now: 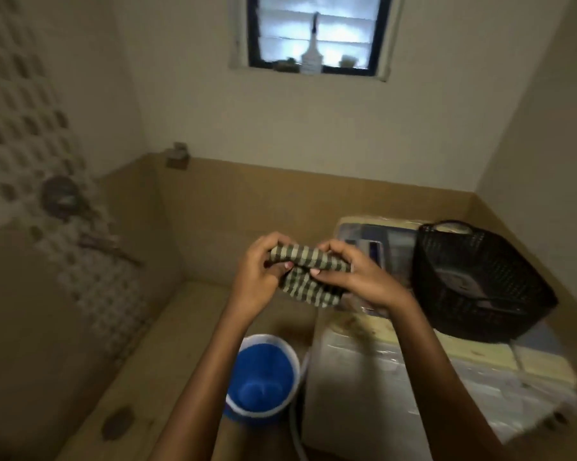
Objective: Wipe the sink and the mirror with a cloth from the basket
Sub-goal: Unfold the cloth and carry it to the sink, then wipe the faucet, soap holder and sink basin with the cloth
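Note:
A green-and-cream checked cloth [305, 274] is bunched between both my hands at chest height in the middle of the view. My left hand [258, 274] grips its left end and my right hand [353, 274] grips its right end, thumbs on top. To the right stands a black woven plastic basket [480, 281], tilted, on top of a plastic-covered washing machine [396, 367]. No sink or mirror shows in this view.
A blue bucket with a white rim [263, 377] stands on the floor below my arms, beside the machine. Taps [61, 194] are fixed to the patterned left wall. A window [317, 31] with a bottle on its sill is high on the far wall.

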Tool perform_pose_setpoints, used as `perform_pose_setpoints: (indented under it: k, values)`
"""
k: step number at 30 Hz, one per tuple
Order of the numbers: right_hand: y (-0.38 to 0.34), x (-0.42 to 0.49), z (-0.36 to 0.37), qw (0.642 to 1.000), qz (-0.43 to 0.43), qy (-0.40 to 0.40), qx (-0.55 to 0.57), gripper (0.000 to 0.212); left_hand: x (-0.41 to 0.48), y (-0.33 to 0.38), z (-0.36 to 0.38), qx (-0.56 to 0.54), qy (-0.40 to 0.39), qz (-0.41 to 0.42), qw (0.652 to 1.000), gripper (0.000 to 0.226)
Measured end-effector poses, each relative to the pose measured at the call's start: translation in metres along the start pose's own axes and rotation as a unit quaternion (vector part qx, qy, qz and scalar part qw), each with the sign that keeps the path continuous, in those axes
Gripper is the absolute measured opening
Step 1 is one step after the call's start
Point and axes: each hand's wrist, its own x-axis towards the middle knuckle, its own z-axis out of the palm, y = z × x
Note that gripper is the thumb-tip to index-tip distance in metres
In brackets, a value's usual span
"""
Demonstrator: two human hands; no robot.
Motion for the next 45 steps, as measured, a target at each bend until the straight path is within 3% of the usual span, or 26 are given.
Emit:
perform_pose_setpoints:
  k: [3, 8, 12, 18, 20, 23, 25, 27, 30, 33, 35, 37, 40, 42, 45]
  values:
    - [-0.023, 0.003, 0.074, 0.985, 0.019, -0.132, 0.111, 0.035, -0.052, -0.011, -0.068, 0.031, 0.083, -0.006, 0.996, 0.047]
    - [-0.059, 0.018, 0.202, 0.905, 0.053, -0.312, 0.284, 0.063, -0.138, -0.023, -0.177, 0.096, 0.175, -0.031, 0.979, 0.069]
    - [-0.109, 0.026, 0.311, 0.901, 0.049, -0.364, 0.23, 0.046, -0.219, -0.015, -0.265, 0.15, 0.265, -0.077, 0.949, 0.062]
    - [-0.191, 0.024, 0.464, 0.894, -0.09, -0.398, 0.188, 0.063, -0.345, 0.01, -0.374, 0.167, 0.417, -0.187, 0.874, 0.062]
    - [-0.219, 0.014, 0.512, 0.878, -0.156, -0.416, 0.176, 0.066, -0.388, 0.021, -0.404, 0.109, 0.442, -0.234, 0.859, 0.066]
    - [-0.251, -0.005, 0.567, 0.84, -0.239, -0.461, 0.159, 0.067, -0.438, 0.03, -0.438, -0.033, 0.409, -0.282, 0.867, 0.091]
    - [-0.267, -0.019, 0.595, 0.807, -0.285, -0.499, 0.136, 0.07, -0.464, 0.029, -0.451, -0.129, 0.396, -0.269, 0.869, 0.095]
    - [-0.278, -0.026, 0.613, 0.776, -0.311, -0.535, 0.12, 0.071, -0.477, 0.029, -0.459, -0.184, 0.412, -0.242, 0.859, 0.09]
    - [-0.285, -0.031, 0.632, 0.752, -0.358, -0.549, 0.06, 0.07, -0.484, 0.026, -0.469, -0.168, 0.467, -0.233, 0.837, 0.083]
    - [-0.284, -0.032, 0.651, 0.765, -0.407, -0.498, 0.008, 0.068, -0.48, 0.017, -0.476, -0.111, 0.529, -0.223, 0.811, 0.046]
    - [-0.275, -0.026, 0.667, 0.813, -0.368, -0.45, 0.01, 0.07, -0.476, 0.011, -0.479, -0.114, 0.589, -0.202, 0.774, 0.029]
    - [-0.26, -0.022, 0.682, 0.842, -0.226, -0.487, 0.058, 0.07, -0.474, 0.005, -0.482, -0.137, 0.624, -0.173, 0.75, 0.03]
    - [-0.235, -0.015, 0.703, 0.806, -0.028, -0.578, 0.123, 0.054, -0.475, -0.002, -0.491, -0.137, 0.635, -0.172, 0.74, 0.027]
    - [-0.228, -0.005, 0.711, 0.795, -0.024, -0.591, 0.136, 0.039, -0.477, -0.008, -0.498, -0.133, 0.648, -0.188, 0.726, 0.019]
    - [-0.231, 0.01, 0.718, 0.805, -0.102, -0.554, 0.183, 0.011, -0.477, -0.018, -0.511, -0.118, 0.658, -0.204, 0.715, 0.019]
